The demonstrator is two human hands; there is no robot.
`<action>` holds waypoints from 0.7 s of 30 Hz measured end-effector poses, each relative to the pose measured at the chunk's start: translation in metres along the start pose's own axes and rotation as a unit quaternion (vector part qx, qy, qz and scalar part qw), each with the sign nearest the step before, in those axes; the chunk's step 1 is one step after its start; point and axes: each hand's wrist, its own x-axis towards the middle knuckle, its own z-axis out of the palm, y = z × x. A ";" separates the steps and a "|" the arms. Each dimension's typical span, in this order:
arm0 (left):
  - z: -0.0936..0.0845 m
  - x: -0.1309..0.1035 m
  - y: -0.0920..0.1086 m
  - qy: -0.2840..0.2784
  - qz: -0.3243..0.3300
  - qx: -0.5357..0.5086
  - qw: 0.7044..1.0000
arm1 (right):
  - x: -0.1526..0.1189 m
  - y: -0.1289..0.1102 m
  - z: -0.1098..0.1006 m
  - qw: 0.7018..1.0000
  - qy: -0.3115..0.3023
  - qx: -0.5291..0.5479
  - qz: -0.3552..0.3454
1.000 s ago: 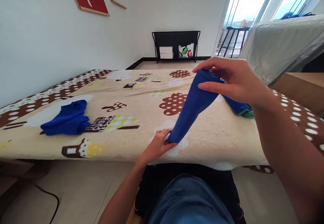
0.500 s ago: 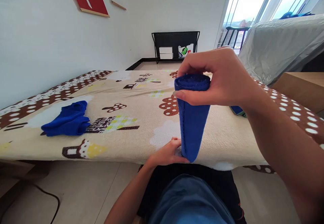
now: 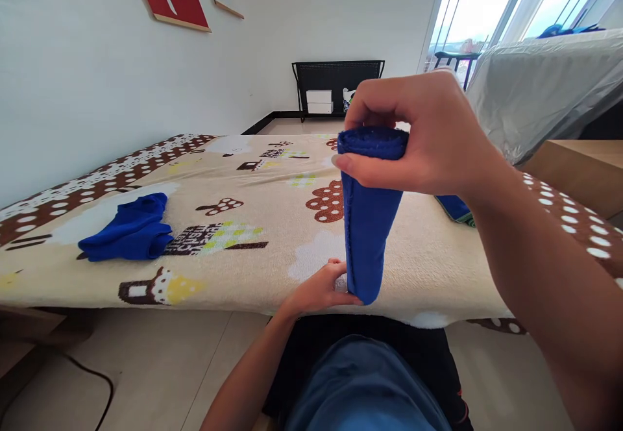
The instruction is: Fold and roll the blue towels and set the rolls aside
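- One rolled blue cloth stands nearly upright between the two hands, over the near edge of a patterned blanket, its coiled end uppermost; whether its lower end touches the blanket I cannot tell.
- The right hand grips the roll's top, thumb across the near side and fingers curled around the far side.
- The left hand holds the bottom from the left, its thumb against the roll's near face and its fingers partly hidden.
- To the right, a green-edged blue cloth lies on the blanket, partly hidden by the right wrist.
- Well to the left, a crumpled blue cloth lies on the blanket, near a printed mushroom.
- Far beyond the blanket, a black rack holds white boxes.
- On the left wall hangs a red scroll with white lettering.
- Far right, a stool stands by the window.
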 end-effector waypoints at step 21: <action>0.038 0.020 -0.012 0.265 -0.076 0.140 0.951 | 0.008 0.003 0.027 0.974 0.016 -0.191 0.125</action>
